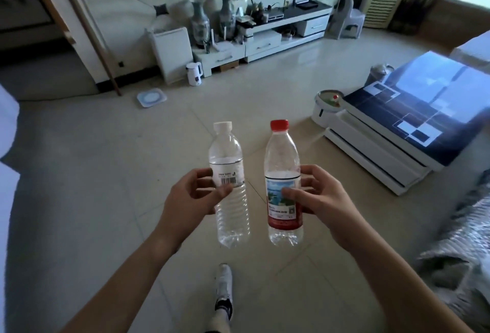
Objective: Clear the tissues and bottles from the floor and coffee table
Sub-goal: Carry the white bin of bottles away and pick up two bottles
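My left hand point(195, 195) grips a clear plastic bottle with a white cap point(228, 163) around its white barcode label, holding it upright above the tiled floor. My right hand point(320, 195) grips a second clear bottle with a red cap point(283, 157) and a red and blue picture label, also upright. The two bottles stand side by side in front of me, a small gap between them. The coffee table point(413, 123), with a dark blue and white top, sits to the right. No tissues show in this view.
A white round bin point(327, 106) stands by the coffee table's near-left corner. A white kettle point(195, 74) and a flat scale point(151, 97) are on the floor ahead, before a low TV cabinet point(265, 41) with vases. A grey blanket point(461, 248) lies right. My shoe point(224, 287) is below.
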